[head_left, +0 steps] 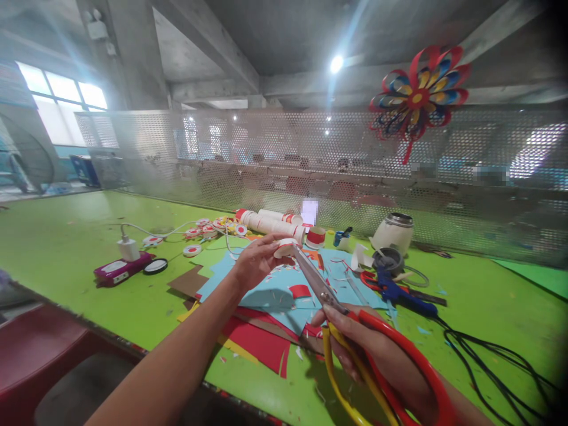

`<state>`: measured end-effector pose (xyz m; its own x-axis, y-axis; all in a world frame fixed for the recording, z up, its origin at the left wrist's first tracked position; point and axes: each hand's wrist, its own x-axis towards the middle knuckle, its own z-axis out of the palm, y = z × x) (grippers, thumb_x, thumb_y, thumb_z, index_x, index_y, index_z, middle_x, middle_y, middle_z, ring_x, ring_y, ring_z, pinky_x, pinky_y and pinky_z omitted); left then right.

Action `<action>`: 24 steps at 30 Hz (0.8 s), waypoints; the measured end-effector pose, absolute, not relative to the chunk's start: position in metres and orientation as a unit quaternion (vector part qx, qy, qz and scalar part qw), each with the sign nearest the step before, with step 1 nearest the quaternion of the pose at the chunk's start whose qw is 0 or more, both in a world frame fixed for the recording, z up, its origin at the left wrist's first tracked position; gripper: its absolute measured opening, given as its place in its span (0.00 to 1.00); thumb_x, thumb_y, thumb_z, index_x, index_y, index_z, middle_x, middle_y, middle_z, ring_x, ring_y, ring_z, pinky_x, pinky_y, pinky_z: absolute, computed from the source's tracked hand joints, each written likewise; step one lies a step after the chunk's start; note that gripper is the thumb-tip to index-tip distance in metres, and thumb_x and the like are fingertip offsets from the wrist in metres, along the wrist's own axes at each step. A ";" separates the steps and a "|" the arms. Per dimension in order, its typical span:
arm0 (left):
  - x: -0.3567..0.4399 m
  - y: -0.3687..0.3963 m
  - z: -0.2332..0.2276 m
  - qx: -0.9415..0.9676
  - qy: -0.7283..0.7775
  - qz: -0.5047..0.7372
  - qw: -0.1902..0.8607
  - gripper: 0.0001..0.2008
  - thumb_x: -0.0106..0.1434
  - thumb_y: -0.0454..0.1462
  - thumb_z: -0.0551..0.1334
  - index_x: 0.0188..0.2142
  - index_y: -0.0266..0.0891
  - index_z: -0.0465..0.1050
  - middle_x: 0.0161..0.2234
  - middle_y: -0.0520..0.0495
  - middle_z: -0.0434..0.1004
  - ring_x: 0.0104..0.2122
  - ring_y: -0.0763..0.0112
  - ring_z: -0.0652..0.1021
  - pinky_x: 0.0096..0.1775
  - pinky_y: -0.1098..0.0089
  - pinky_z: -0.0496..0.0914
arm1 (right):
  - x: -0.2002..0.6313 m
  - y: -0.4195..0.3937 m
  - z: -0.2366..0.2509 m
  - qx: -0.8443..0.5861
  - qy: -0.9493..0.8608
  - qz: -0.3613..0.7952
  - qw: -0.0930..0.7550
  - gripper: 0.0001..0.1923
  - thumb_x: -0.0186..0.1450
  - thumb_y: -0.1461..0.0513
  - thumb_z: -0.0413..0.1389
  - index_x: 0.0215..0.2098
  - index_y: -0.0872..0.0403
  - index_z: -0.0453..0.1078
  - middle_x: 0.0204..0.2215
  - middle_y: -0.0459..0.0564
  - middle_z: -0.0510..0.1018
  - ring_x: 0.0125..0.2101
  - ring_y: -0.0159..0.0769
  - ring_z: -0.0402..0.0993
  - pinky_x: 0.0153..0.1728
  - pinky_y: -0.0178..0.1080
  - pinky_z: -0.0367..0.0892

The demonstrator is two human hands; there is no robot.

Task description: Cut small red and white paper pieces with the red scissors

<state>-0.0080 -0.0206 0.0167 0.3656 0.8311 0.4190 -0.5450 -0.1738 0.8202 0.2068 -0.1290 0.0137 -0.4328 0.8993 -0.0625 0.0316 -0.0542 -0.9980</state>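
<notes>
- Right-hand grip (377,355): fingers threaded through the red and yellow handles of the scissors (355,331), closed round them; blades nearly shut, pointing toward 11 o'clock, tips meeting the small white paper roll (285,247).
- Left-hand grip (257,260): fingertips pinched on that paper roll, lifting it clear of the table (66,236), apparently so the blades can reach its edge without fouling the sheets below.
- Directly beneath both hands: a spread of blue, red, brown and yellow paper sheets (266,296) strewn with small clippings, positioned where offcuts would fall.
- At 9 o'clock from the left hand: a magenta device with a white plug (122,263), well apart.
- At 12 o'clock: a row of white paper tubes (270,223) and red-and-white discs (208,228).
- At 2 o'clock: a blue glue gun (399,293) with its black cable trailing toward 4 o'clock, beside a white jar (393,234).
- Above, on the perforated screen: a red, blue and yellow paper pinwheel (417,97).
</notes>
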 end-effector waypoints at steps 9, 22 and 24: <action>-0.007 -0.022 0.017 0.532 0.144 0.557 0.621 0.14 0.58 0.33 0.60 0.43 0.32 0.74 0.43 0.36 0.77 0.43 0.58 0.76 0.42 0.61 0.71 | 0.204 -0.130 0.015 -0.401 -0.612 0.581 0.357 0.21 0.63 0.47 0.52 0.37 0.57 0.70 0.12 0.37 0.62 0.11 0.22 0.56 0.13 0.27 0.52; -0.008 -0.021 0.016 0.539 0.128 0.550 0.626 0.14 0.58 0.33 0.59 0.44 0.32 0.73 0.44 0.34 0.76 0.46 0.52 0.75 0.45 0.55 0.70 | 0.205 -0.130 0.014 -0.395 -0.603 0.594 0.356 0.20 0.65 0.48 0.50 0.38 0.57 0.69 0.12 0.38 0.62 0.11 0.22 0.56 0.13 0.27 0.53; -0.008 -0.020 0.015 0.540 0.125 0.547 0.627 0.14 0.58 0.33 0.59 0.44 0.31 0.73 0.45 0.34 0.75 0.46 0.52 0.75 0.45 0.55 0.69 | 0.205 -0.130 0.014 -0.395 -0.605 0.591 0.358 0.21 0.64 0.48 0.50 0.38 0.57 0.69 0.12 0.38 0.62 0.11 0.22 0.56 0.13 0.27 0.53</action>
